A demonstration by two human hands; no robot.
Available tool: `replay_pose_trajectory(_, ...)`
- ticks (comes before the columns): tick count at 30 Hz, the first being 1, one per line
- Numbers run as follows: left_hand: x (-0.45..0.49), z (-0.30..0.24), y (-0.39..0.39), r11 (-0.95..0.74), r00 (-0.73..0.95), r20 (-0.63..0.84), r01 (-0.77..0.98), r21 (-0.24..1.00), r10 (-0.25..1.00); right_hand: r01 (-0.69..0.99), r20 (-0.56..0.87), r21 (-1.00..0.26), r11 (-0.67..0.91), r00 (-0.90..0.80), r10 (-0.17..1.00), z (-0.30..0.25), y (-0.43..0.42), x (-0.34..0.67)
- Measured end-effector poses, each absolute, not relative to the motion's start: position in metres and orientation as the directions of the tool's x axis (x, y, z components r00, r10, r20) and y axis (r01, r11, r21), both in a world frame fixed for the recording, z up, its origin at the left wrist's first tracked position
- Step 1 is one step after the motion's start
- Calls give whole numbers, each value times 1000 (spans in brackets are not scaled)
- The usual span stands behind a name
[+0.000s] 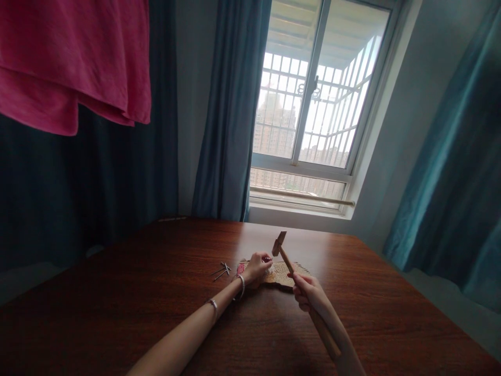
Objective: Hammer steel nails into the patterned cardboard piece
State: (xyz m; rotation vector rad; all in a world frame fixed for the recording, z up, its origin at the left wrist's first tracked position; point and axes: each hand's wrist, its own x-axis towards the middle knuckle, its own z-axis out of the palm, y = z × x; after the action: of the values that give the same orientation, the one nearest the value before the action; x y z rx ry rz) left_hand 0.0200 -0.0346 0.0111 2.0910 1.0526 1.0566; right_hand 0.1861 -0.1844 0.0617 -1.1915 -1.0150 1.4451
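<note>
My right hand (309, 292) is wrapped round the wooden handle of a hammer (287, 259), its head raised above the table and tilted up to the left. My left hand (258, 266) rests over the left part of a flat tan piece (284, 272) dotted with many small dark marks. The thumb and fingers of that hand are pinched together at the tip; whatever they hold is too small to make out. A pink patterned bit (241, 268) shows at the left end of the tan piece. Several loose nails (223, 271) lie left of my left hand.
The brown wooden table (156, 292) runs back to the wall. Behind it is a barred window (305, 104) with a blue curtain (223, 115) beside it. Pink cloth (78, 57) hangs at upper left; another curtain (446, 167) hangs on the right.
</note>
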Motion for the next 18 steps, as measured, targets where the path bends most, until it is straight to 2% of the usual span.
replay_pose_trajectory(14,20,13,-36,-511,385,364,412,755,848,-127,-215,-967,-221,-59,975,68,-188,182)
replay_pose_trajectory(18,20,12,-36,-504,391,353,411,760,850,-161,-186,-968,-191,-52,981,67,-189,183)
